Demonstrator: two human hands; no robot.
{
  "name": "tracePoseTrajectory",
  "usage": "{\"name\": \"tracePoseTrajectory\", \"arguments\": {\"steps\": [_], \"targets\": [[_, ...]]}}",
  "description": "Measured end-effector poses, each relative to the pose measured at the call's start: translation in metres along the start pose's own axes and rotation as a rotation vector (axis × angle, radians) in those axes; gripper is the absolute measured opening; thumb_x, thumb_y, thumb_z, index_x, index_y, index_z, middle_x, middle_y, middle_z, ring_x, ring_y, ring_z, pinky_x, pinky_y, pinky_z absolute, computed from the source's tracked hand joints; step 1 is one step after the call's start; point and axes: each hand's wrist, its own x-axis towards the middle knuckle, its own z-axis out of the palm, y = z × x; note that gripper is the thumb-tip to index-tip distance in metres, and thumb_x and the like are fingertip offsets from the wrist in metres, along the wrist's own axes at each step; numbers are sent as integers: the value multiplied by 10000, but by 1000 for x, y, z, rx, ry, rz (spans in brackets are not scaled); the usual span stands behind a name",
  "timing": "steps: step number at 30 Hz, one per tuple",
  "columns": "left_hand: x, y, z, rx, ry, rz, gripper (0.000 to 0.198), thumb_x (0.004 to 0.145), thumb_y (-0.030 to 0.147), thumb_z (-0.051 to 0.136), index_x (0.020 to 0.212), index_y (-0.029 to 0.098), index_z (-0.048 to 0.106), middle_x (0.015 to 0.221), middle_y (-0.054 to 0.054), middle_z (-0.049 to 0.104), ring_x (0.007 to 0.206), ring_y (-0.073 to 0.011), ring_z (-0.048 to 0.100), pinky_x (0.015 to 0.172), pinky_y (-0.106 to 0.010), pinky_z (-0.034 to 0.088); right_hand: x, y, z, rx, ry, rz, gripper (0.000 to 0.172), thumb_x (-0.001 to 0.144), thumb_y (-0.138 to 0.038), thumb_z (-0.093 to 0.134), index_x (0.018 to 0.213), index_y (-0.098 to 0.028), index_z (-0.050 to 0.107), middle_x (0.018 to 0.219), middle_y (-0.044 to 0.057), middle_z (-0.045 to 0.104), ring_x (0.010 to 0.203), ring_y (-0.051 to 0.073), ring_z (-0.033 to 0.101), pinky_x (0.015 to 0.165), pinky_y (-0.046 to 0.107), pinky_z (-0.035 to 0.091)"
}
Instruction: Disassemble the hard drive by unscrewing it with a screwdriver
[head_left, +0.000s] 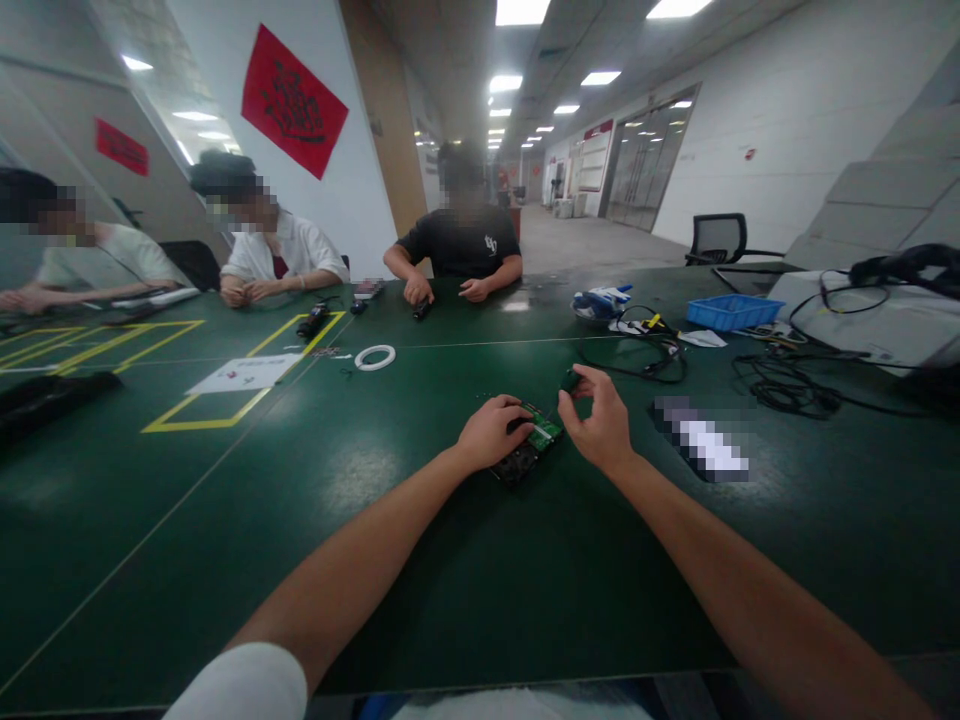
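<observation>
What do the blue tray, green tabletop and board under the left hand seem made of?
Blue tray: probably smooth plastic, from its even colour. Tabletop: slightly glossy, perhaps vinyl or rubber, with soft light reflections. Board: likely circuit laminate, from its green face; finish unclear.

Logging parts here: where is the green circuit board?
In the head view, the board is right of centre, partly under the left hand, beside the right hand.

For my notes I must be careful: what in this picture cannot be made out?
All in the head view:
Part of the green circuit board: hidden beneath the left hand.
Full shape of the dark green object: partly covered by the right hand.
Surface of the oblong object: pixelated.
Print on the white sheet: too small.
</observation>
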Motion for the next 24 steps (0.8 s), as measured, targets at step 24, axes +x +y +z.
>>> {"name": "tracePoseTrajectory", "arguments": {"steps": [24], "targets": [[-1,0,0,6,12,11,291,948,407,599,1159,254,728,1243,-75,619,1132,-239,601,1022,-405,498,1,3,0,-14,16,12,458,894,-354,666,1303,-231,500,1116,111,609,849,230,669,759,439,623]]}}
